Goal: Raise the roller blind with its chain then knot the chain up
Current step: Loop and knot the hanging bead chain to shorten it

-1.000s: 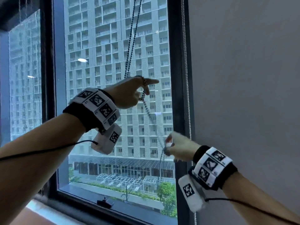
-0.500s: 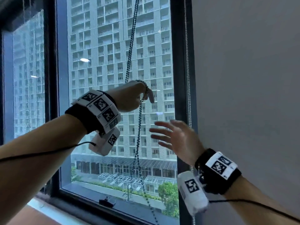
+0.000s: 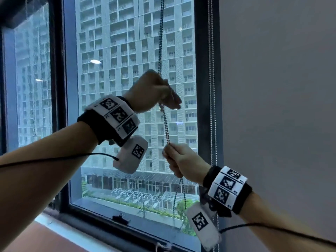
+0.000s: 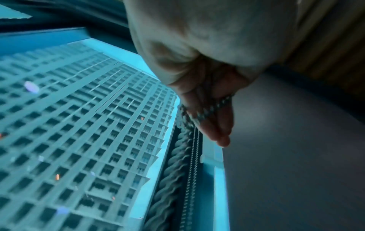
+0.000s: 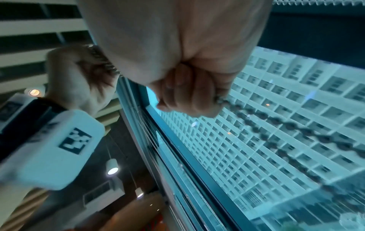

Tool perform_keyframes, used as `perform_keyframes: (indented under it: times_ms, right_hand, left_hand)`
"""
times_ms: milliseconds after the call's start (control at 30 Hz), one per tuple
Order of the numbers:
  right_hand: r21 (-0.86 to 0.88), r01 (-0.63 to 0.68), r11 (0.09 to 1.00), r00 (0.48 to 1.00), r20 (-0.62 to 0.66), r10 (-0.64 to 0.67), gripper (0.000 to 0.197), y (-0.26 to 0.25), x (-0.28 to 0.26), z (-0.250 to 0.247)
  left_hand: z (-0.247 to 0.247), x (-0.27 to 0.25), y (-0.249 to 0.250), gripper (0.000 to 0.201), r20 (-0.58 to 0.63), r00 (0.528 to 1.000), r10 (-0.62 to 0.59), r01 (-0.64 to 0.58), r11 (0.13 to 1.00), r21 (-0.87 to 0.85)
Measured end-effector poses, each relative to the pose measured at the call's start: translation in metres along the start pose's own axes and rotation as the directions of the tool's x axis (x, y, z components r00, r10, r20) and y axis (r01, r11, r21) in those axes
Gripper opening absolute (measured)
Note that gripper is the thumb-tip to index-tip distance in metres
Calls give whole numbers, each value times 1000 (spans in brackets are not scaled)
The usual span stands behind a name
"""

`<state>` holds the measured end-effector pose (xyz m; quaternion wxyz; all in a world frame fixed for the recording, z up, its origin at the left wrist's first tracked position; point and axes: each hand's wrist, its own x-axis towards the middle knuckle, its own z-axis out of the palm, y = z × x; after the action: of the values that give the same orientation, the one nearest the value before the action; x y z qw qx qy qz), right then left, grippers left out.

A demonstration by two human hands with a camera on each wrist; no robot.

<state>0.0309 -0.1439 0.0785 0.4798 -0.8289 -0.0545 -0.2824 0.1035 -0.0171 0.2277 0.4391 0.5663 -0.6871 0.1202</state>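
The dark bead chain (image 3: pixel 160 39) hangs down in front of the window glass. My left hand (image 3: pixel 171 100) holds it at chest height, with the chain wound round its fingers (image 4: pixel 215 123), which point right and down. From there a taut stretch of chain (image 3: pixel 166 126) runs down to my right hand (image 3: pixel 168 154), which grips it in a fist (image 5: pixel 189 100). The chain's free loop (image 3: pixel 179 197) dangles below the right hand. The blind itself is out of view above.
A second, silver bead chain (image 3: pixel 211 88) hangs along the dark window frame (image 3: pixel 201 106) to the right. A flat grey surface (image 3: pixel 272 106) fills the right side. The sill (image 3: pixel 54 228) and a window latch (image 3: pixel 121 218) lie below.
Half a second ago my right hand was open and off the chain; now it grips the chain below my left hand. The left hand has turned its fingers downward.
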Motion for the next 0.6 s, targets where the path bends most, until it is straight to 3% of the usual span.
perform_keyframes:
  times_ms: [67, 100, 167, 233, 267, 367, 467, 600]
  right_hand:
    - [-142, -85, 986, 995, 42, 92, 37, 5, -6, 0]
    - [-228, -137, 964, 986, 66, 155, 36, 13, -10, 1]
    - [-380, -205, 902, 960, 101, 261, 35, 30, -21, 6]
    - [-425, -236, 874, 943, 116, 311, 36, 43, -27, 11]
    - [-407, -250, 878, 939, 120, 323, 36, 47, -28, 12]
    - [-304, -303, 903, 931, 110, 349, 33, 52, -27, 9]
    - [-368, -313, 876, 924, 97, 371, 35, 61, -30, 8]
    - [-351, -324, 879, 922, 93, 377, 38, 75, -32, 8]
  left_hand:
    - [-4, 1, 4, 25, -155, 986, -57, 4, 948, -319]
    - [-8, 2, 6, 26, -226, 971, -71, -9, 943, -331]
    - [-14, 3, 8, 28, -294, 956, 10, -20, 999, -32]
    - [-9, 1, 7, 26, -234, 960, 155, -80, 950, 301]
    - [-2, -3, 7, 24, -184, 960, 213, -130, 915, 382]
    - [32, -23, -3, 17, 10, 955, 298, -277, 876, 395]
    - [67, -44, -21, 13, 220, 943, 250, -316, 882, 351]
    - [90, -55, -42, 26, 323, 943, 82, -191, 927, 322]
